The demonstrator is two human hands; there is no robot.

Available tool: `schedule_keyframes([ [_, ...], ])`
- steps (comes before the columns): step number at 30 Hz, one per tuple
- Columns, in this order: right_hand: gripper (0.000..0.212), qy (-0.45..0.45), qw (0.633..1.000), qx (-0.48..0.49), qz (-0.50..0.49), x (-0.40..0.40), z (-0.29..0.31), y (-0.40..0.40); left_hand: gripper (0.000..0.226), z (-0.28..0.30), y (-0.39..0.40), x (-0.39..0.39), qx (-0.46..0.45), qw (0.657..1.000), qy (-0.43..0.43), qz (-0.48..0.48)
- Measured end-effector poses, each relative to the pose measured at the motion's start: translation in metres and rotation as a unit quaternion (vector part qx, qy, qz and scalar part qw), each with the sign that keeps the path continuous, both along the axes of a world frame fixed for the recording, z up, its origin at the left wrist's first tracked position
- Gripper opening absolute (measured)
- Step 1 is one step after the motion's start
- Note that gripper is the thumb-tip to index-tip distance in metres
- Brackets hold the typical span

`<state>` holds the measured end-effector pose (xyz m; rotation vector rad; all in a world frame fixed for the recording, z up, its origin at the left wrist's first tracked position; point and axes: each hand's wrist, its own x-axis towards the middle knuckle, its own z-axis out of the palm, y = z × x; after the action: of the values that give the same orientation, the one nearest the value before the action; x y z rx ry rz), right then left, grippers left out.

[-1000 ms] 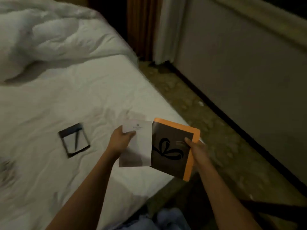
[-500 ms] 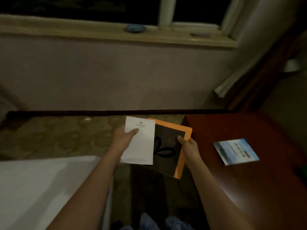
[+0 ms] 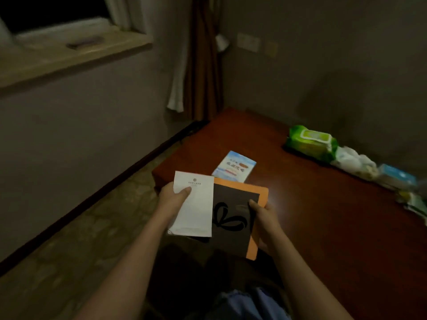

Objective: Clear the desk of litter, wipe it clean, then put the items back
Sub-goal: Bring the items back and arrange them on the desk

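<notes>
My left hand (image 3: 172, 197) grips a white notepad (image 3: 195, 210) with a small logo at its top, thumb on its face. My right hand (image 3: 263, 214) grips an orange folder with a dark front and a black bow mark (image 3: 233, 221), thumb on the cover. The notepad overlaps the folder's left side. Both are held over the near left corner of the reddish wooden desk (image 3: 312, 215). A blue and white booklet (image 3: 234, 167) lies flat on the desk just beyond them.
Along the desk's far right edge by the wall lie a green wet-wipe pack (image 3: 310, 143), crumpled white tissue (image 3: 353, 161) and blurred small packets (image 3: 397, 177). A curtain (image 3: 201, 58) hangs in the corner. A windowsill (image 3: 69, 54) is at the left, patterned floor (image 3: 92, 232) below.
The view has swung right from the bed, past the window wall, to the desk. Both hands still carry the notepad and folder, now above the desk's near corner.
</notes>
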<state>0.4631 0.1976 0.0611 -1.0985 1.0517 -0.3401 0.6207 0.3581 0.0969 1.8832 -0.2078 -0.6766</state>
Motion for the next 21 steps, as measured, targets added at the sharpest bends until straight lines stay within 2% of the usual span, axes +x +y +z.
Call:
schedule_keyframes([
  [6, 0.017, 0.032, 0.988, 0.015, -0.148, -0.047, -0.010, -0.047, 0.016, -0.024, -0.081, -0.004, 0.028, 0.991, 0.026, -0.131],
  [9, 0.017, 0.051, 0.982, 0.012, -0.183, -0.053, -0.023, -0.086, 0.023, -0.035, -0.123, -0.006, 0.045, 0.985, 0.032, -0.164],
  [15, 0.011, 0.073, 0.981, 0.034, -0.177, -0.035, -0.046, -0.141, 0.022, -0.058, -0.192, -0.006, 0.092, 0.971, 0.072, -0.206],
  [21, 0.010, 0.105, 0.981, 0.042, -0.156, -0.027, -0.053, -0.166, 0.026, -0.074, -0.231, -0.017, 0.117, 0.958, 0.056, -0.256],
])
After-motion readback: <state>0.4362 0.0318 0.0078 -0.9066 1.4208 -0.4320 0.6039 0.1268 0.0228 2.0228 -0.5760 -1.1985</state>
